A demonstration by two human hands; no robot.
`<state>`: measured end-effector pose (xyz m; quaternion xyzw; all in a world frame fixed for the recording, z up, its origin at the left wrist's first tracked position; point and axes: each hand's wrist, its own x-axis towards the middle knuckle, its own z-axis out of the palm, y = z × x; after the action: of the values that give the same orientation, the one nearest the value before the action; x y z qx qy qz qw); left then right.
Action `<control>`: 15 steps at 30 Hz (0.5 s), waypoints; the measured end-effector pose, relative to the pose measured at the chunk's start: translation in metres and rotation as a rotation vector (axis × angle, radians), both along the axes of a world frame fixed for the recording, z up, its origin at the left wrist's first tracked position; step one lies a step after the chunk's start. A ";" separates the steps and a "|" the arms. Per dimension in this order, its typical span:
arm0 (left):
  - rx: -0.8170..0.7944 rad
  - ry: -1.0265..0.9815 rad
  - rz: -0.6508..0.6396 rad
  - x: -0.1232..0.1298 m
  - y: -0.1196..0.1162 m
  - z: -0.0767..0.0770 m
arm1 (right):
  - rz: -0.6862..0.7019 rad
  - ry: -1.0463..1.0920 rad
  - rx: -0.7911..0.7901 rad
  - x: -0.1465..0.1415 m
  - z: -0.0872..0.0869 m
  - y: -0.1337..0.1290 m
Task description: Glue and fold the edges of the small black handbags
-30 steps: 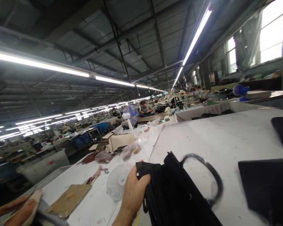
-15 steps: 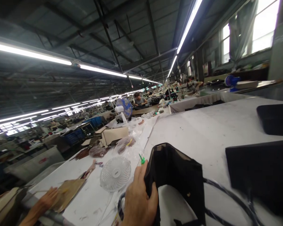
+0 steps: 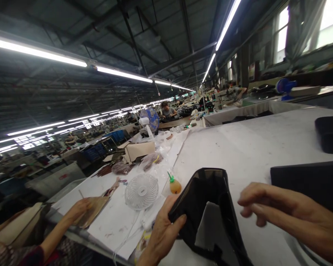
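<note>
A black bag body stands with its opening up on the white table, a pale lining or sheet showing inside it. My left hand is closed on its left edge, thumb on the inner side and fingers outside. To the right of the bag, my right hand hovers in the air, fingers loosely bent and apart, with nothing in it. Beyond my left hand is a squeeze bottle with amber contents and a green nozzle. Dark tubular handles show partly under my right forearm.
Black panels lie at the right of the white table. A small white fan stands left of the bottle, near plastic bags and a cardboard box. At the left, a co-worker's hand rests on a brown piece.
My right hand has come into view from the right. The bag has turned and its opening has narrowed. More of the squeeze bottle now shows beyond my left hand.
</note>
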<state>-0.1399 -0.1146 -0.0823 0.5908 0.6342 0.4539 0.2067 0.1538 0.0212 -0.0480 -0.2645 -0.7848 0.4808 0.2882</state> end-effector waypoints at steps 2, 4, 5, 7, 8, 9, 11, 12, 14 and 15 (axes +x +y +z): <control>-0.026 -0.082 0.056 -0.010 0.000 -0.010 | 0.080 -0.029 0.073 -0.025 0.017 0.006; -0.041 -0.153 0.131 -0.016 0.001 -0.017 | 0.088 -0.069 0.173 -0.049 0.026 0.013; -0.041 -0.186 0.155 -0.018 0.002 -0.019 | 0.076 -0.081 0.235 -0.059 0.028 0.017; -0.033 -0.244 0.182 -0.021 0.004 -0.023 | 0.049 -0.081 0.387 -0.078 0.026 0.027; -0.031 -0.267 0.188 -0.021 0.005 -0.024 | 0.033 -0.076 0.474 -0.086 0.023 0.033; -0.029 -0.290 0.190 -0.022 0.006 -0.025 | 0.020 -0.076 0.561 -0.093 0.020 0.039; -0.020 -0.340 0.184 -0.022 0.008 -0.027 | -0.002 -0.115 0.695 -0.107 0.013 0.050; -0.011 -0.366 0.178 -0.022 0.008 -0.028 | -0.002 -0.154 0.736 -0.112 0.010 0.055; 0.013 -0.411 0.170 -0.022 0.009 -0.030 | 0.006 -0.256 0.792 -0.122 0.005 0.061; 0.024 -0.425 0.171 -0.022 0.009 -0.030 | 0.004 -0.308 0.814 -0.126 0.004 0.063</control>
<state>-0.1621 -0.1056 -0.1127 0.4287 0.6187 0.5915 0.2893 0.0279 0.0841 -0.0442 -0.1963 -0.9447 0.0876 0.2475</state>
